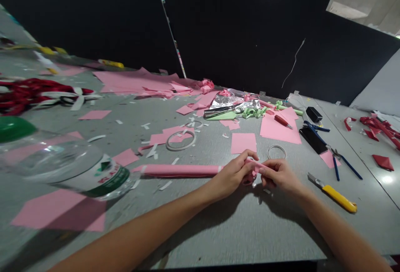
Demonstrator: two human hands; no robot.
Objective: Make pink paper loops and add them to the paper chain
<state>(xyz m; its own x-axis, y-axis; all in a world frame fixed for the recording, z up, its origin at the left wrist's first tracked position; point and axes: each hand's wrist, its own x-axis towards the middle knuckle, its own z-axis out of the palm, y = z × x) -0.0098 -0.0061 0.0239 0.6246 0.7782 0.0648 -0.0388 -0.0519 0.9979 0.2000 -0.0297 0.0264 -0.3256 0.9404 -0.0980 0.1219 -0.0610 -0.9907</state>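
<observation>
Near the middle of the table, my left hand (233,174) and my right hand (281,174) pinch a small piece of pink paper (256,166) between them. Part of this paper is hidden behind my fingers, and a curled pink bit hangs just under it. A long rolled pink paper tube (181,170) lies flat to the left, and its right end reaches my left hand. Whether the tube joins the held paper is hidden. Beyond my fingers lie a pink paper square (243,143) and a thin wire ring (276,152).
A plastic bottle (71,163) lies at the left. A yellow utility knife (334,193) and blue-handled pliers (343,163) lie at the right. Further back are a roll of tape (181,140), scissors (221,111), a black phone (313,139), red ribbons (34,93) and paper scraps.
</observation>
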